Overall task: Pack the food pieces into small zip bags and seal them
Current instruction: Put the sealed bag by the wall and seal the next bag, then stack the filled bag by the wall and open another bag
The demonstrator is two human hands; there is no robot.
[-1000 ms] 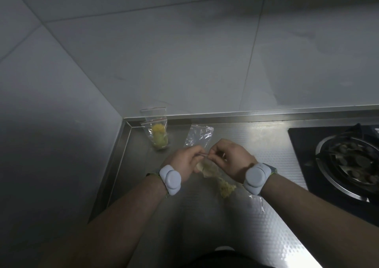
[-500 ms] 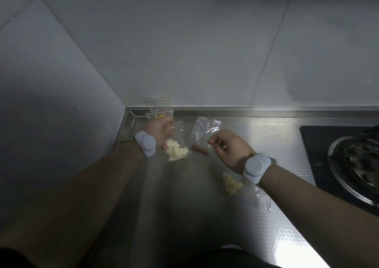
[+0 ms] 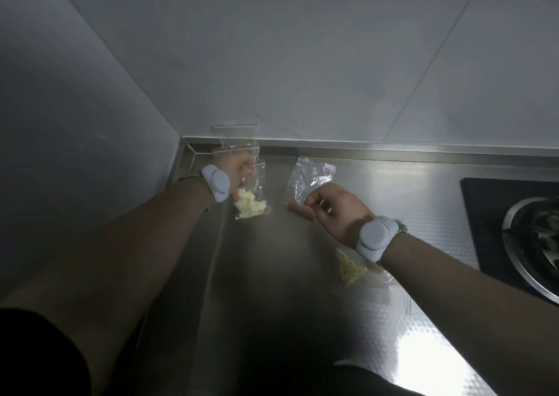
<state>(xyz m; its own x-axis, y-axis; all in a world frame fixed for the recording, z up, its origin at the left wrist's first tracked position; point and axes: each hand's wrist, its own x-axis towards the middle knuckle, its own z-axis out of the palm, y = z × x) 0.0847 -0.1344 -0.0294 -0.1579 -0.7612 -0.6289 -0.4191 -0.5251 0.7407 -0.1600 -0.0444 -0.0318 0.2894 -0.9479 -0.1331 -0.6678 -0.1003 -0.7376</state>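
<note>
The filled zip bag [image 3: 252,197], with pale yellow food bunched at its bottom, hung from the left hand [image 3: 239,168] at the back left corner of the steel counter [image 3: 302,289]. The fingers of that hand were curled round the bag's upper part near its red zip strip; whether the strip was pressed fully closed could not be told in the dim light. Behind it, against the wall, stood two more bags [image 3: 236,139] with red strips, so this one appeared to be on its way to join the finished ones.

Just to the right lay an empty zip bag [image 3: 311,177], flat on the counter, with a small reddish sausage piece [image 3: 299,209] at its near edge. The right hand [image 3: 335,211] hovered over both, its fingers curled with thumb and forefinger drawn together; it seemed to hold nothing, though the tips were shadowed. Beneath the right wrist sat a loose heap of yellow food [image 3: 351,270] on clear plastic. A gas burner [image 3: 532,244] was at the far right.

The step in hand looked like setting down a packed bag. The next move would call for opening the empty bag's mouth and feeding in the sausage piece, a job needing both hands.
</note>
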